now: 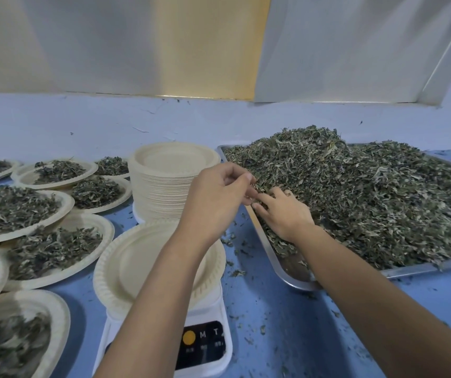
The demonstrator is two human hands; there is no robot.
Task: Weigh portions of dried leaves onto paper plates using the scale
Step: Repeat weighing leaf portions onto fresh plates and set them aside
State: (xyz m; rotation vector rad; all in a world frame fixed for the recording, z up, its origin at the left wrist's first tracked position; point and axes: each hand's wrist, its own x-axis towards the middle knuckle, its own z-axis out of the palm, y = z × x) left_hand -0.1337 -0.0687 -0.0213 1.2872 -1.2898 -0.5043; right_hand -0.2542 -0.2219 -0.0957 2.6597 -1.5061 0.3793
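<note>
Blue tabletop (287, 309), speckled with leaf crumbs, runs back to a pale wall. On its right a steel tray (420, 267) carries the big heap of dried leaves (369, 192). Filled plates (64, 207) crowd the left side, and a tall stack of paper plates (158, 192) stands behind the digital scale (205, 342), which bears one empty paper plate (126, 268).

Both forearms reach forward and meet at the tray's near left corner. The right hand (287, 214) lies palm down with its fingers sunk into the leaves; whether they have closed on a handful I cannot tell. The left hand (216, 200) hovers just beside it, fingers curled, thumb and forefinger seemingly pinching a few leaf bits.

The job here looks like gathering the portion. Best to take a loose, modest handful, carry it low across the short gap to the empty plate, drop it at the centre, then trim by small pinches while watching the display.
</note>
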